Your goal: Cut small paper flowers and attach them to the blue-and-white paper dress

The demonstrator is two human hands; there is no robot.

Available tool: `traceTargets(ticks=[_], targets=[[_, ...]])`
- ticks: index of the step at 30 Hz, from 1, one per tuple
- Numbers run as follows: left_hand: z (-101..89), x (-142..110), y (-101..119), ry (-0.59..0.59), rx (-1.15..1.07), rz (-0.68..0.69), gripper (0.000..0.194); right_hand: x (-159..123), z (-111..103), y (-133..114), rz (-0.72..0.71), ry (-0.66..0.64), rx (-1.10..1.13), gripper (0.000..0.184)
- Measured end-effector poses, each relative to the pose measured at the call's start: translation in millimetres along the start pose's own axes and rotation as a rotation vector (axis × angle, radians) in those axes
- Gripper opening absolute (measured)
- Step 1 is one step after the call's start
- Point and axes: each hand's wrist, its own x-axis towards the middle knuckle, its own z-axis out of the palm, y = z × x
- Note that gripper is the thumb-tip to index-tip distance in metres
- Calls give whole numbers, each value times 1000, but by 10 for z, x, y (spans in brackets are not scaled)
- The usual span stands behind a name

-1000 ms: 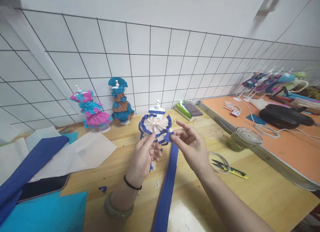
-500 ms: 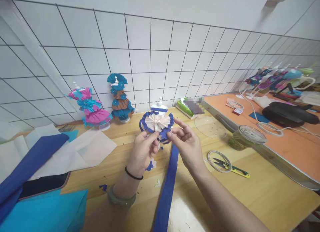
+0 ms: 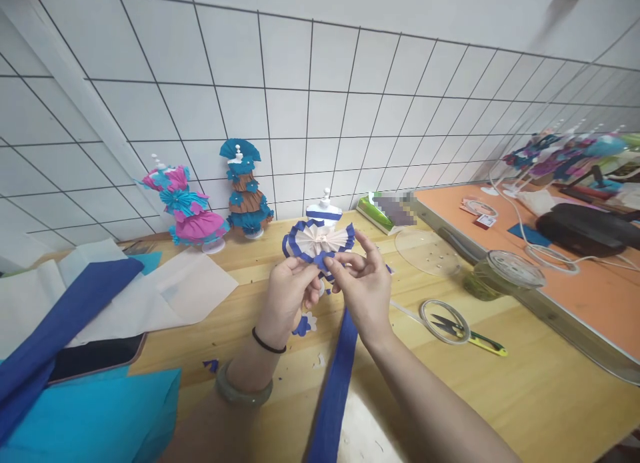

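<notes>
Right hand [image 3: 367, 291] pinches a blue piece [image 3: 321, 258] (partly hidden).

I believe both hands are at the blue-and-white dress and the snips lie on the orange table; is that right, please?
Not quite: the head view shows the snips on the wooden table, not the orange table. The left hand and right hand are at the dress.
</notes>
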Motion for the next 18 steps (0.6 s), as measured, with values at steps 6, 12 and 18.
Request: traceTargets(ticks=[6, 12, 18], targets=[[6, -7, 14, 3, -58, -41, 18, -21, 5, 64, -130, 52, -180, 63], [-12, -3, 2, -31, -84, -48, 19, -33, 12, 114, -216, 61, -272, 61], [-16, -3, 16, -23, -72, -47, 19, -21, 31, 122, -250, 55, -303, 61]])
